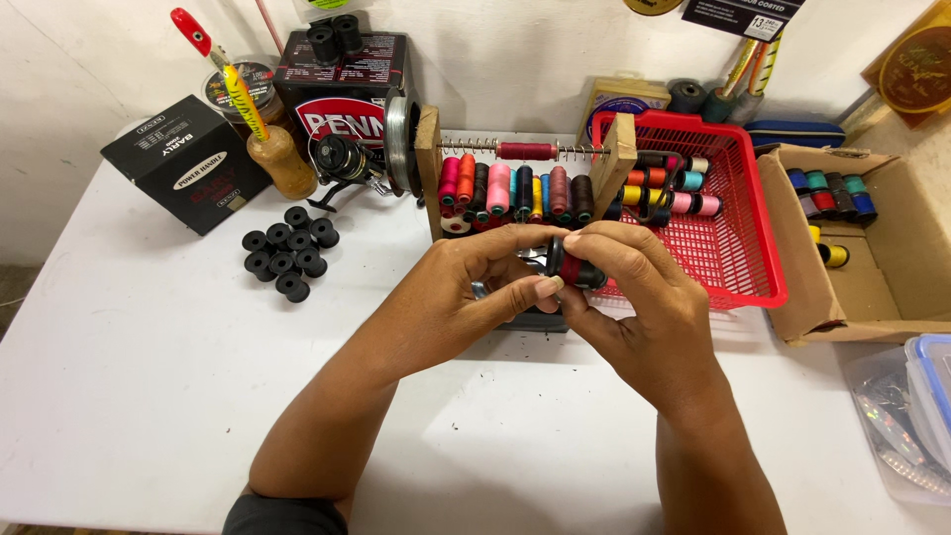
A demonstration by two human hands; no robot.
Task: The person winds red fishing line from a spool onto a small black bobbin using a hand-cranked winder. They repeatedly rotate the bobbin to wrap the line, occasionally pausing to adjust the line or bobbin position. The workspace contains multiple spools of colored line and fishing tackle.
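Both of my hands meet over the middle of the white table [149, 376]. My right hand [639, 307] grips a small black bobbin wound with dark red thread [575, 267]. My left hand [466, 292] pinches the same bobbin's left end between thumb and fingers. Just behind them stands a wooden winding rack [428, 163] with a threaded metal rod and a row of thread spools [515, 193] in many colours. A dark base shows under my hands.
Several empty black bobbins [287, 251] lie at the left. A fishing reel [342, 159], two dark boxes [188, 163] and a brown bottle [282, 163] stand at the back left. A red basket [738, 267] with spools and a cardboard box [802, 258] sit at the right.
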